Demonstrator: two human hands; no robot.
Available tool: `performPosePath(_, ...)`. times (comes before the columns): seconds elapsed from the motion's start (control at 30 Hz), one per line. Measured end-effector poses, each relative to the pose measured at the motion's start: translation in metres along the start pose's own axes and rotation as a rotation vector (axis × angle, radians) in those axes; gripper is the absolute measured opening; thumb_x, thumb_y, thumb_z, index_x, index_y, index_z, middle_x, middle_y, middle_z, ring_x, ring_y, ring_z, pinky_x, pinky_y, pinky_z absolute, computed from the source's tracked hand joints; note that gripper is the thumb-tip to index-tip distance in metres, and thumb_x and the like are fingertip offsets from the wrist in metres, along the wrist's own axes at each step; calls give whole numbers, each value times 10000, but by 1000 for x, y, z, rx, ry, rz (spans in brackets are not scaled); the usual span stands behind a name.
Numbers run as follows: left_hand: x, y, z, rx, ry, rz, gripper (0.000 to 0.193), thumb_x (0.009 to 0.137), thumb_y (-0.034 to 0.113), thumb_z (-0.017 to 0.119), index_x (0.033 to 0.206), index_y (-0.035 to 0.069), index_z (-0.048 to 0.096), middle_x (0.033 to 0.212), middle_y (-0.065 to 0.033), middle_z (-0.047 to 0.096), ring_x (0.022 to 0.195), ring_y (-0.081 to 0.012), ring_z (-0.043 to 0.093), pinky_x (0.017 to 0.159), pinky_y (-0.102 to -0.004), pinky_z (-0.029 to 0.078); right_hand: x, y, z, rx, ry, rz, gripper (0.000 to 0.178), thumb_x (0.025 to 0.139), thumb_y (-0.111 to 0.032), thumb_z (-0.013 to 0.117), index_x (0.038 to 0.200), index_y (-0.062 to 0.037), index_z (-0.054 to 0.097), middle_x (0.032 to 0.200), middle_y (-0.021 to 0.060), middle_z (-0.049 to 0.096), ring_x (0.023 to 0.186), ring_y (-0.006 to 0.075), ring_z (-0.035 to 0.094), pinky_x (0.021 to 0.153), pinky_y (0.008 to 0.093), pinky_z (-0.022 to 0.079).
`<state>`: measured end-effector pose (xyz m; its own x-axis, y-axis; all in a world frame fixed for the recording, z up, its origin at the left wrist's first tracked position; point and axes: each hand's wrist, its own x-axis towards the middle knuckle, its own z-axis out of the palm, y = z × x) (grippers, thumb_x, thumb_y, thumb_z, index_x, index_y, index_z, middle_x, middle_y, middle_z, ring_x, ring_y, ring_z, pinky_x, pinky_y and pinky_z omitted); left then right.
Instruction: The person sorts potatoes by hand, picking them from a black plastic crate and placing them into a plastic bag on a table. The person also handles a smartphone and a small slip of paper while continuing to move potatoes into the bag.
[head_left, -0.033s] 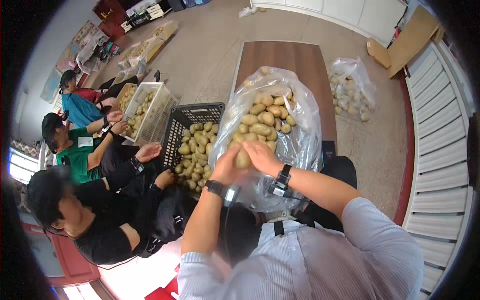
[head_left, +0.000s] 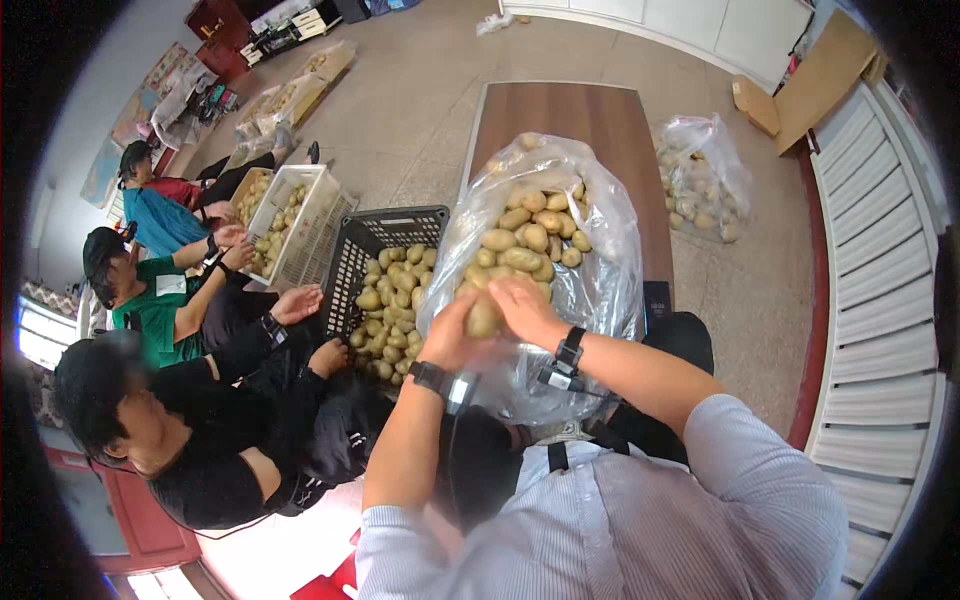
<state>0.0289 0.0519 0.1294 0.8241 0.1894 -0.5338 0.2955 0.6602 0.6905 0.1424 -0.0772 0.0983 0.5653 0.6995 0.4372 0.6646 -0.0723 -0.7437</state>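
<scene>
reaching into the mouth of a clear plastic bag (head_left: 590, 290) full of potatoes, the person is working both hands at its near rim. the left hand (head_left: 452, 335) is curling closed around one potato (head_left: 484, 318) just inside the bag's near edge, while the right hand (head_left: 527, 305) is lying over the pile beside it, fingers bent; whether it is gripping anything is hard to tell. left of the bag, a black crate (head_left: 385, 240) is holding more potatoes. the step looks like picking potatoes out; the next move is calling for lifting one clear of the plastic.
</scene>
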Motion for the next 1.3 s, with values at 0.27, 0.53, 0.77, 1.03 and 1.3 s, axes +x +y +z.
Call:
performPosePath(0.27, -3, 26, -26, -222, 345, 186, 353, 929, 393, 564, 1146, 117, 518, 968, -83, 608, 760, -277, 618, 584, -350, 466, 11, 114, -78, -425, 131, 387, 285, 872, -218, 553, 1013, 25, 598, 1005, 248, 611, 1021, 413, 559, 885, 459, 452)
performPosePath(0.53, -6, 31, -76, -177, 584, 161, 378, 928, 386, 564, 1162, 93, 517, 945, -100, 598, 717, -266, 610, 485, -318, 468, 33, 133, -129, -599, 255, 938, 536, 804, -221, 561, 1215, 108, 458, 1278, 298, 489, 1231, 418, 439, 1042, 454, 357)
performPosePath(0.77, -15, 8, -255, 424, 561, 497, 418, 918, 473, 555, 1032, 72, 586, 784, -135, 632, 582, -260, 605, 477, -403, 516, 57, 117, -84, -389, 177, 337, 319, 831, -152, 521, 1116, -20, 578, 1089, 267, 610, 1050, 421, 564, 901, 491, 448)
performPosePath(1.03, 8, -2, -143, 438, 747, 332, 388, 921, 383, 538, 1082, 35, 596, 867, -116, 621, 688, -245, 619, 524, -419, 502, 41, 124, -111, -392, 3, 583, 570, 798, -99, 559, 1330, 27, 398, 1273, 314, 509, 1211, 443, 472, 1028, 464, 381)
performPosePath(1.3, 11, 4, -138, -152, 725, 198, 347, 863, 306, 604, 1085, 49, 539, 815, -121, 587, 508, -233, 536, 401, -373, 451, 54, 131, -125, -463, -174, 612, 558, 845, -118, 538, 1371, -21, 381, 1232, 307, 547, 1179, 442, 507, 998, 459, 415)
